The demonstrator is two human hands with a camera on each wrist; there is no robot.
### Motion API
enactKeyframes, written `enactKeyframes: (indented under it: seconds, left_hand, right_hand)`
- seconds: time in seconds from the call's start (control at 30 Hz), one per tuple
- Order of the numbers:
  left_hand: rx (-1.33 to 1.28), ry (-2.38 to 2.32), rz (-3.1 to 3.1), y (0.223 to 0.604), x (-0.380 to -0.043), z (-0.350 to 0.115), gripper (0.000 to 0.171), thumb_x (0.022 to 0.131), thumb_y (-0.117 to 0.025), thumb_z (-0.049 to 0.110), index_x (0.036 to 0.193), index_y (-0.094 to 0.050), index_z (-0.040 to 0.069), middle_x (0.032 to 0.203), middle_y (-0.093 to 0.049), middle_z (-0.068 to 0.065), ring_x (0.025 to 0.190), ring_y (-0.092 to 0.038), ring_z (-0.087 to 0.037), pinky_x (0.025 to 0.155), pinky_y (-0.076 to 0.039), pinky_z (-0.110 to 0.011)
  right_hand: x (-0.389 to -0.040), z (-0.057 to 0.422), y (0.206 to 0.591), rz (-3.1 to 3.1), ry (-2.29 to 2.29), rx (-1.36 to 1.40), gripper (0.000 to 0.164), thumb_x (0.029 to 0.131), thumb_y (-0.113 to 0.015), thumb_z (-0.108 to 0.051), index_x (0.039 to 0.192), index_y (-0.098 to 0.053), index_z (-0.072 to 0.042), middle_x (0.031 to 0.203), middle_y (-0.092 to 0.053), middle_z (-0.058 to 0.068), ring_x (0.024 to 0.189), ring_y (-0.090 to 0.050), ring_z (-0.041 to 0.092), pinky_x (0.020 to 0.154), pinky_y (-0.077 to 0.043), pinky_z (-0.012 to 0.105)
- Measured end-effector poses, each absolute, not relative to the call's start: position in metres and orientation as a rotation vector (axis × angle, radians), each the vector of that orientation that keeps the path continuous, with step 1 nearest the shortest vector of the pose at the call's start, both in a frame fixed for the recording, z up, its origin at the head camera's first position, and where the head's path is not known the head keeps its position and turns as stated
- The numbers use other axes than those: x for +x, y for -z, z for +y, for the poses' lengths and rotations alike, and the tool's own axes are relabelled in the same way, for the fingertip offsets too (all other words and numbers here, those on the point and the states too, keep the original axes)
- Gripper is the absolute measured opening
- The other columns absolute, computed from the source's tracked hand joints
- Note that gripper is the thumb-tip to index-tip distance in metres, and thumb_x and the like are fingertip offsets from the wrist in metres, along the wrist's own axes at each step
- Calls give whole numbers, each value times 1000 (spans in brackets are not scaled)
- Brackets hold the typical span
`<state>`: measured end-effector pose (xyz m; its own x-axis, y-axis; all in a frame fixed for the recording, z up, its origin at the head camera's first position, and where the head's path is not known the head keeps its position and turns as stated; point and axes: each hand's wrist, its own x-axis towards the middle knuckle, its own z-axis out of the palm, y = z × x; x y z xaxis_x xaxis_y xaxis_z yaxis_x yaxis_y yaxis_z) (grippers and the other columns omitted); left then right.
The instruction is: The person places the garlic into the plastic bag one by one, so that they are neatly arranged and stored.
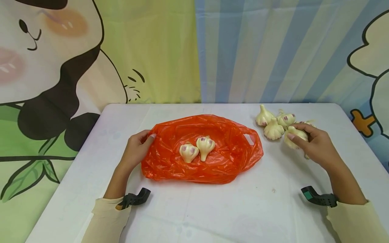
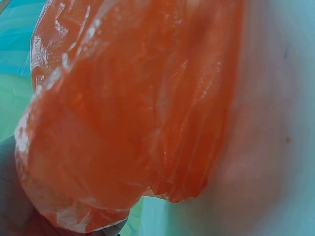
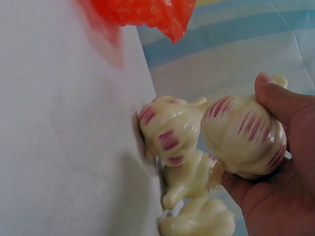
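My left hand pinches the left rim of a red plastic bag, thumb on top. The bag lies spread with its mouth facing up and fills much of the left wrist view. Inside it lie two garlic bulbs, one just left of the other. At the right, my right hand holds a garlic bulb with purple streaks and a tuft of roots between thumb and fingers. Several more garlic bulbs sit grouped just beyond that hand.
All this is on a table with a white cloth. A cartoon-printed curtain hangs behind the table's far edge. The bag's handle loop points toward the garlic group. Each wrist wears a black device.
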<state>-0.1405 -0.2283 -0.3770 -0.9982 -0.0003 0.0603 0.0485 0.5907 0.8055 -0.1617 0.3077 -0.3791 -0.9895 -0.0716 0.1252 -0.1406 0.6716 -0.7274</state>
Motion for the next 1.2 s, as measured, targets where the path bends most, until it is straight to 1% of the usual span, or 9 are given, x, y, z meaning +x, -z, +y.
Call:
enactKeyframes:
  seconds: [0.1,0.13,0.27,0.37,0.47,0.63,0.93,1.03,1.2]
  left_hand:
    - [-42,1403,-2750,378,-141,-228,39,101,-52,36,121,-65,5,101,-65,-9,86,-56,-25,72,-53,-25]
    - [-43,1402,-2748,378,-142,-228,39,101,-52,36,120,-65,5,101,-66,-9,86,-56,-25,72,-53,-25]
    - [-41,1392,-2747,379,-142,-228,39,101,-52,35,120,-65,4,102,-66,-10,87,-56,-25,72,-53,-25]
    - [-38,1388,-2749,378,-141,-228,39,101,-51,35,121,-65,4,103,-66,-10,87,-56,-24,72,-53,-25]
    - [-38,1387,-2747,377,-141,-228,39,101,-52,35,121,-65,5,103,-66,-9,87,-56,-24,72,-53,-24]
    - [-48,1394,-2736,378,-143,-229,39,101,-52,34,121,-65,4,103,-66,-10,87,-56,-24,73,-52,-22]
    - [-32,1367,-2758,378,-141,-228,40,101,-51,36,122,-65,5,105,-66,-9,89,-57,-23,74,-52,-24]
    - [-22,1362,-2766,377,-140,-229,40,101,-51,36,123,-64,5,106,-66,-8,89,-57,-23,75,-53,-24]
    - [-37,1371,-2766,377,-141,-227,42,101,-51,37,124,-63,5,107,-66,-9,89,-57,-24,74,-53,-24]
  right_hand:
    - [-165,303,373,-2780,-1220,212,44,95,-65,-26,129,-57,1,118,-55,16,84,-46,7,62,-42,9]
    - [-166,302,369,-2779,-1220,220,43,95,-65,-27,128,-58,0,118,-56,15,86,-48,5,63,-42,8]
    - [-173,292,355,-2767,-1249,254,41,95,-65,-29,126,-60,-4,125,-56,14,91,-50,5,68,-44,6]
    - [-176,283,347,-2766,-1280,292,39,94,-66,-30,125,-61,-7,124,-57,4,88,-50,10,68,-45,9]
    - [-180,274,341,-2778,-1322,357,37,94,-66,-28,125,-62,-9,123,-57,0,90,-52,13,69,-47,12]
    - [-187,260,330,-2818,-1340,447,36,94,-67,-25,126,-62,-11,123,-57,6,90,-53,15,69,-48,16]
    - [-196,233,320,-2757,-1453,608,31,92,-70,-17,121,-65,-10,123,-59,2,93,-56,18,69,-53,22]
    - [-197,229,318,-2735,-1476,636,29,92,-69,-16,120,-66,-9,122,-60,3,93,-58,18,69,-54,23]
    - [-199,225,317,-2710,-1494,688,27,93,-67,-13,119,-65,-6,123,-60,7,94,-58,18,73,-53,21]
